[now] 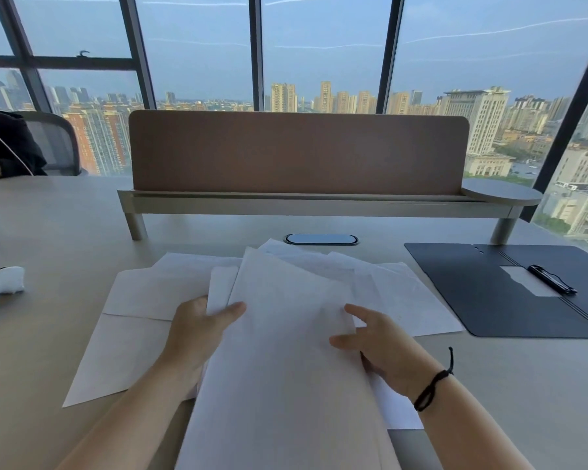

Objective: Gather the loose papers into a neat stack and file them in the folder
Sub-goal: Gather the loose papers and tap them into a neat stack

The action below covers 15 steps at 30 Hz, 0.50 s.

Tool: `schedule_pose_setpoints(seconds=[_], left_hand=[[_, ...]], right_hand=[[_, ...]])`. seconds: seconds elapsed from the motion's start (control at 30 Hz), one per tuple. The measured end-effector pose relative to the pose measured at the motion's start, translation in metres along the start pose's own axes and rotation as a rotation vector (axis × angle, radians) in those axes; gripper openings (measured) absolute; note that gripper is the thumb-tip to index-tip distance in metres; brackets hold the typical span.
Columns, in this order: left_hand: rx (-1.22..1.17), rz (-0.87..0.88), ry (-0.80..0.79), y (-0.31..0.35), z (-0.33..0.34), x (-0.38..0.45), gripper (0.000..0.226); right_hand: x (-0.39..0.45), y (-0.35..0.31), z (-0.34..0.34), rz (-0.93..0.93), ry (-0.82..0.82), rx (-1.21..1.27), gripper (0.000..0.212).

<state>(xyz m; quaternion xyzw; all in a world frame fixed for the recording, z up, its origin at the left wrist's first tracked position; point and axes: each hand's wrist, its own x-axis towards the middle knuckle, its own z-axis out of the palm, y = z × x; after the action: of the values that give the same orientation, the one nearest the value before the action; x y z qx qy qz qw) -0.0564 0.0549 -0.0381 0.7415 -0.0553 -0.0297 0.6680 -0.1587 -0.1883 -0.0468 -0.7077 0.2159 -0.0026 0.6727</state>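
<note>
A: Where are the papers (286,334)?

B: Spread over the middle of the desk (48,225), overlapping at odd angles; one large sheet (279,385) lies on top and runs toward the near edge; others fan out behind it and to both sides.

A: And the hands?

B: The left hand (197,330) grips the left edge of the top sheet, thumb over it and fingers tucked beneath, with a smaller sheet (221,286) just past the thumb; the right hand (384,351) pinches the right edge, thumb and forefinger on top, the other fingers hidden under the paper; a black cord (431,388) circles the right wrist.

A: The folder?

B: The folder (482,293) lies open and flat at the right, dark, well apart from the hands; the nearest sheet's corner comes just beside its left edge; a pen (552,279) rests on its fold, touching a white slip (526,281) tucked in the pocket.

A: Anything else?

B: A brown divider (299,154) stands on a raised shelf (313,206) behind the papers; an oval cable port (321,239) sits between shelf and sheets; a white object (0,283) lies at the left edge, too blurred to name; windows (197,45) show a city beyond.
</note>
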Motion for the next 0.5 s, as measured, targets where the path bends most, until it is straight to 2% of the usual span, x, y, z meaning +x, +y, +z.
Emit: schedule_pose_setpoints(seconds=[0.07,0.2,0.23,0.3,0.4,0.43,0.5], left_hand=[[-0.104,-0.012,0.036,0.002,-0.002,0.003,0.009],[-0.178,-0.069,-0.028,0.000,-0.002,0.008,0.029],[-0.203,-0.092,-0.049,-0.001,-0.001,0.009,0.026],[-0.227,-0.117,-0.082,-0.001,0.002,0.007,0.017],[-0.284,-0.135,-0.091,0.000,0.004,0.009,0.008],[-0.316,-0.149,-0.090,0.001,0.003,0.009,0.008],[-0.338,-0.186,-0.087,0.001,0.003,0.010,0.021]], right_hand=[[0.000,-0.002,0.002,-0.050,0.021,-0.056,0.081],[0.005,-0.012,0.000,-0.213,0.277,-0.054,0.068],[0.005,-0.014,-0.001,-0.219,0.299,0.002,0.069],[0.005,-0.012,-0.002,-0.208,0.276,0.143,0.074],[0.003,-0.010,-0.004,-0.181,0.270,0.156,0.076],[0.003,-0.010,-0.006,-0.165,0.290,0.146,0.077],[0.002,-0.011,-0.008,-0.114,0.316,0.200,0.080]])
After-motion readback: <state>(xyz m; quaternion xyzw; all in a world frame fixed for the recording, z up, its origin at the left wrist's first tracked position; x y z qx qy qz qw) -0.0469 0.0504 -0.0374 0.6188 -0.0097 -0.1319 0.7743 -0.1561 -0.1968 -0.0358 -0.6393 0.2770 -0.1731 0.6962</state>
